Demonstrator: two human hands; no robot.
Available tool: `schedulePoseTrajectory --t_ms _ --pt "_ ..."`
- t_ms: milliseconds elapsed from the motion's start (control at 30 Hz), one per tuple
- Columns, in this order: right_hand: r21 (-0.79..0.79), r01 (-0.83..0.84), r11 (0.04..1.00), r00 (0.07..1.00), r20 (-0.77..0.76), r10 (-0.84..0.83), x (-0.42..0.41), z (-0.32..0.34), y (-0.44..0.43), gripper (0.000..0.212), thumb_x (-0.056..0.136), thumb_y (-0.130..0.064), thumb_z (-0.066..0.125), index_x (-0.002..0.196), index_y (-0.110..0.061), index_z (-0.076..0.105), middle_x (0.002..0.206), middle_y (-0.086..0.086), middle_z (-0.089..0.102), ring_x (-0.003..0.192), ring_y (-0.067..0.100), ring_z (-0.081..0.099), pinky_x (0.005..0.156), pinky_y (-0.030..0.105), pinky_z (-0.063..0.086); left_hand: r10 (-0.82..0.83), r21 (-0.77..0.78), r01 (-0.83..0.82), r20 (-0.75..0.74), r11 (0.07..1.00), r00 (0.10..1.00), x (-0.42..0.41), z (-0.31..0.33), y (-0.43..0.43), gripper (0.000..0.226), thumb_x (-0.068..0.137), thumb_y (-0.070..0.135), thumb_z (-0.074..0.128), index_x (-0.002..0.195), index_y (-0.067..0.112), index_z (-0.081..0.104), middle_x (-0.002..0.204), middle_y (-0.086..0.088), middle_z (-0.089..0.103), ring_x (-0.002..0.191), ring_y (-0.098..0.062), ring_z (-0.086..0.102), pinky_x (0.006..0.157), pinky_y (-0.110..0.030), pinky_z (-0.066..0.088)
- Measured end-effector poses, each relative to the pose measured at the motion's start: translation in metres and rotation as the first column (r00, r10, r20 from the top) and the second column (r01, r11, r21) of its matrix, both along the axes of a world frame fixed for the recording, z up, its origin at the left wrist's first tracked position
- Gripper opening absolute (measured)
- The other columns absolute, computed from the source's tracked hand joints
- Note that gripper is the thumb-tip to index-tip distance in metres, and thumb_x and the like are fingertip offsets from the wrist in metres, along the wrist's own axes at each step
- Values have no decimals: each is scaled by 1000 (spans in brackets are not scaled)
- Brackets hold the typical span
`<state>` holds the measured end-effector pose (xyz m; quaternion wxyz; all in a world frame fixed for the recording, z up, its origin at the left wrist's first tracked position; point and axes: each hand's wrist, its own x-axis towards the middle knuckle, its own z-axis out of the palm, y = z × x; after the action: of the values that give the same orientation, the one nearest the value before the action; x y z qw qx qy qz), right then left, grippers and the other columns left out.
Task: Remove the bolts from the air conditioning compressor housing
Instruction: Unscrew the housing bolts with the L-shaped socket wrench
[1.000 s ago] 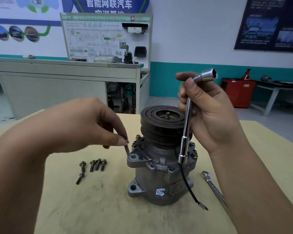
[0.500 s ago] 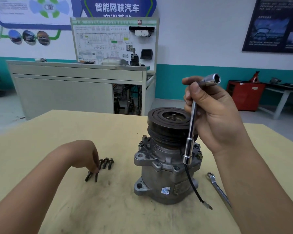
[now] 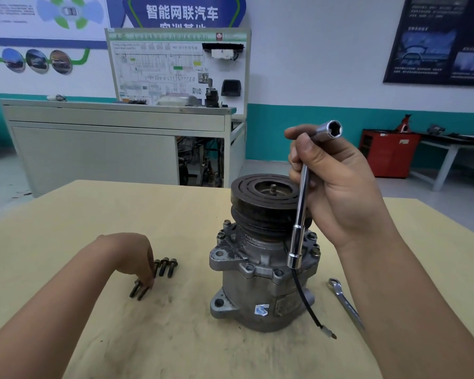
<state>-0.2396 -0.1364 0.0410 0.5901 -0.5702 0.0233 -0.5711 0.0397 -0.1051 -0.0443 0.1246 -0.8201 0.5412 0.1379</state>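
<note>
we see a white wall (image 3: 312,64) with a teal band (image 3: 298,132), posters (image 3: 443,39), a grey cabinet (image 3: 93,151), a red cabinet (image 3: 389,155), grey floor (image 3: 0,184)

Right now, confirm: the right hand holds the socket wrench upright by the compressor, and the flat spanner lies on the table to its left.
One slip: the head view shows the flat spanner lying on the table to the right of the compressor, not left. The right hand does hold the socket wrench upright by the compressor.
</note>
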Motion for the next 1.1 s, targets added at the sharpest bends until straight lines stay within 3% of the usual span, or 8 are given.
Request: schedulePoseTrajectory --t_ms 233,333,433,533,600,700,933,1100 --pt "-2 17 1000 1000 -18 -17 0 1 2 15 74 -15 61 85 -6 64 67 -9 63 60 3 50 54 12 41 -5 -42 4 -23 999 1000 -1 0 4 18 75 44 73 87 32 70 82 15 63 84 -9 58 80 -24 47" --pt "13 18 1000 1000 -14 -18 0 2 4 15 73 -14 60 86 -5 63 66 -9 62 58 3 49 53 12 41 -36 -226 8 -119 974 992 -14 10 11 19 84 48 65 89 30 65 86 12 63 76 -7 57 67 -22 44" --pt "17 27 999 999 -22 -26 1 3 6 16 73 -15 60 86 -5 63 65 -9 62 59 3 49 53 12 41 -125 -578 -97 -332 811 935 -48 19 23 30 87 56 52 95 30 62 94 9 65 73 -8 61 60 -23 46" --pt "-1 36 999 998 -49 -36 2 4 8 16 72 -16 60 84 -6 65 65 -8 62 61 5 48 53 12 42 -238 -758 -167 -393 631 888 -97 19 44 71 67 81 31 103 28 62 96 11 69 72 -3 61 54 -18 43" --pt "-38 63 997 996 -61 -65 1 5 9 14 73 -17 61 81 -9 68 67 -8 63 63 6 48 57 14 42 -265 -783 -70 -292 619 919 -119 15 54 98 54 95 21 114 28 58 102 11 67 91 -8 61 71 -27 49" --pt "-119 104 987 993 -43 -110 -7 9 9 11 73 -21 63 71 -19 74 75 -7 68 67 5 53 63 18 44 -264 -749 60 -156 660 952 -131 10 56 111 38 100 17 116 28 50 105 10 64 101 -14 55 83 -37 49" --pt "-129 283 950 957 -29 -289 -21 15 4 7 83 -16 59 80 -14 65 62 -6 59 59 9 53 56 22 44 -215 -722 17 -184 691 959 -131 13 49 93 43 87 49 115 29 52 103 12 65 97 -12 60 79 -34 51" --pt "-47 389 920 917 -77 -391 -23 14 -1 22 96 -9 49 78 -14 61 56 -7 46 47 7 33 40 16 26 -283 -717 -17 -297 697 912 -120 16 44 81 44 77 66 112 33 58 100 17 66 90 -3 61 73 -25 51"
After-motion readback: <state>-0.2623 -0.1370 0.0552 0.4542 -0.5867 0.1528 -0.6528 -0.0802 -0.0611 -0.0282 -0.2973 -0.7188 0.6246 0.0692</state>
